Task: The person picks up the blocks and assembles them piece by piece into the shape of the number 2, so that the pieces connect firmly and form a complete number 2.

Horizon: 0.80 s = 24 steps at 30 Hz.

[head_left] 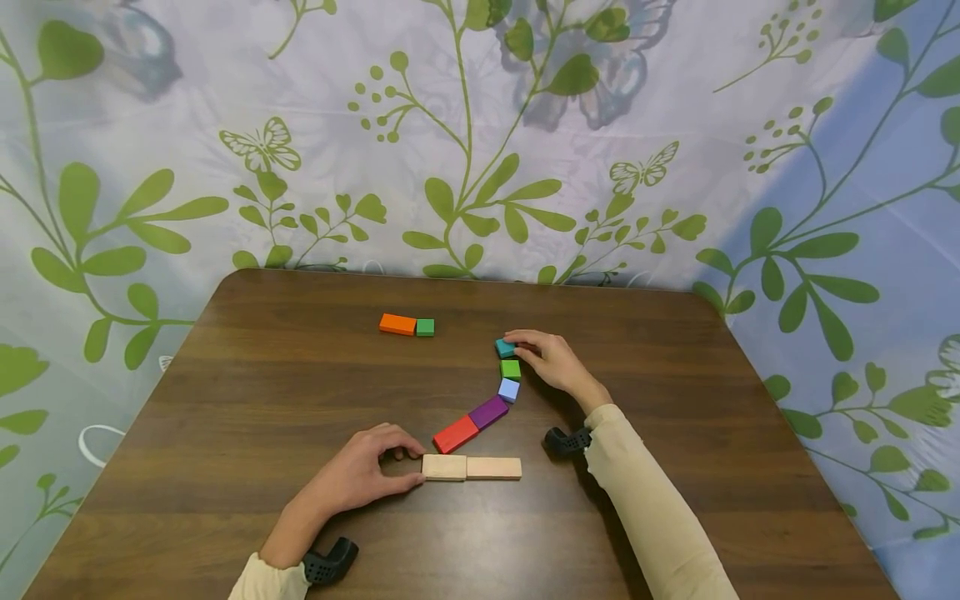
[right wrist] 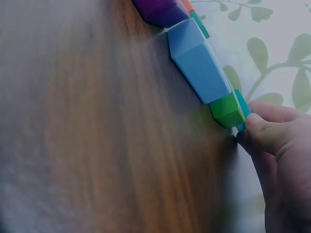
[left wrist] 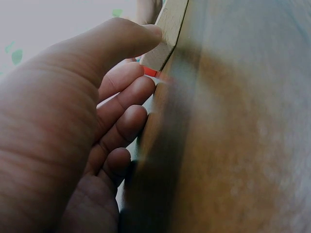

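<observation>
At the front of the table my left hand (head_left: 367,468) pinches the left end of a plain wooden block (head_left: 444,467) between thumb and fingers. A second, thinner wooden block (head_left: 493,468) lies against its right end. My right hand (head_left: 553,358) holds a teal block (head_left: 505,348) at the far end of a bent row. Behind the teal block, towards me, come a green block (head_left: 510,370), a light blue block (head_left: 509,390), a purple block (head_left: 489,412) and a red block (head_left: 456,435). In the right wrist view the thumb partly hides the teal block (right wrist: 241,108).
Farther back, an orange block (head_left: 397,324) and a small dark green block (head_left: 425,327) lie end to end on the brown wooden table (head_left: 285,375). A leaf-patterned cloth (head_left: 480,142) hangs behind the table's far edge.
</observation>
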Motion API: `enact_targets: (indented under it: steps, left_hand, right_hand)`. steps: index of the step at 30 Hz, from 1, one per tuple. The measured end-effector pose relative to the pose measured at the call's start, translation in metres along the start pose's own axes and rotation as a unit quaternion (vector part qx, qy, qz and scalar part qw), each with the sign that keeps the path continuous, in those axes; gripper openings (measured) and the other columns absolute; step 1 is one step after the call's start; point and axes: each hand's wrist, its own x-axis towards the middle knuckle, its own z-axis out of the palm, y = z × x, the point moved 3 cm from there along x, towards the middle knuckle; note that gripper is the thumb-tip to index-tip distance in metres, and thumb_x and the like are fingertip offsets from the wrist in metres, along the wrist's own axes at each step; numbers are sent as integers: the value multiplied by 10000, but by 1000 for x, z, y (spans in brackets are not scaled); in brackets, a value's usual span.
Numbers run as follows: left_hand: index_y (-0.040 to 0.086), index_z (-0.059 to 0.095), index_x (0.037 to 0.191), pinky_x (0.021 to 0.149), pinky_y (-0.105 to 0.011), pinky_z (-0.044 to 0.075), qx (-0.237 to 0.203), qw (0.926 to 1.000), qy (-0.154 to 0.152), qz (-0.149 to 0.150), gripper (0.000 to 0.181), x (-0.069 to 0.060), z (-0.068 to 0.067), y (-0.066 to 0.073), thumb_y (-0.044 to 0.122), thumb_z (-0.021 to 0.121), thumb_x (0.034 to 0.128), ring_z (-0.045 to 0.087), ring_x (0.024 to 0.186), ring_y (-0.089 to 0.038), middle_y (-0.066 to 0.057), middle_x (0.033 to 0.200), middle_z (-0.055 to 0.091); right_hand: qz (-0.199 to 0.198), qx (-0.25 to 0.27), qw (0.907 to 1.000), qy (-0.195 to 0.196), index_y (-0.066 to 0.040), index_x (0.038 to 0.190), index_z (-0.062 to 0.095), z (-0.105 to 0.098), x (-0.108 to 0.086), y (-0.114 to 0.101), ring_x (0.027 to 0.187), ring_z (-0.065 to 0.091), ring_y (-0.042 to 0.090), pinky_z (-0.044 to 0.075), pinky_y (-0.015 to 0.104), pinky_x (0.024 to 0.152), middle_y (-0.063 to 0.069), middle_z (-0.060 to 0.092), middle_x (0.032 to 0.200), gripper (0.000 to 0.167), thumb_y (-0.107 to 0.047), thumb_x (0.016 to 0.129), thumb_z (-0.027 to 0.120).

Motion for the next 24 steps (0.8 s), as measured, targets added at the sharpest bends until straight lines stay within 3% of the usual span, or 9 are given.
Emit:
enact_targets:
  steps: [13, 24]
  left_hand:
    - [240, 743, 1056, 791, -255, 529, -51, 9999, 9, 94, 211, 1, 1, 1, 310, 842, 883, 578, 881, -59, 113, 994, 681]
    - [244, 743, 1047, 782, -242, 527, -36, 9999, 44, 89, 220, 0, 1, 1, 290, 857, 866, 574, 871, -52, 126, 981, 676]
  right_hand:
    - [-277, 47, 9992, -278, -113, 1315, 706, -1, 2, -1, 1291, 621, 259, 521, 418, 1035, 70, 653, 1405, 308, -54, 1025, 622]
    - [-278, 37, 9990, -355, -150, 1314, 713, -1, 2, 0, 1306, 611, 249, 512, 432, 1048, 37, 643, 1423, 314, -62, 1027, 620]
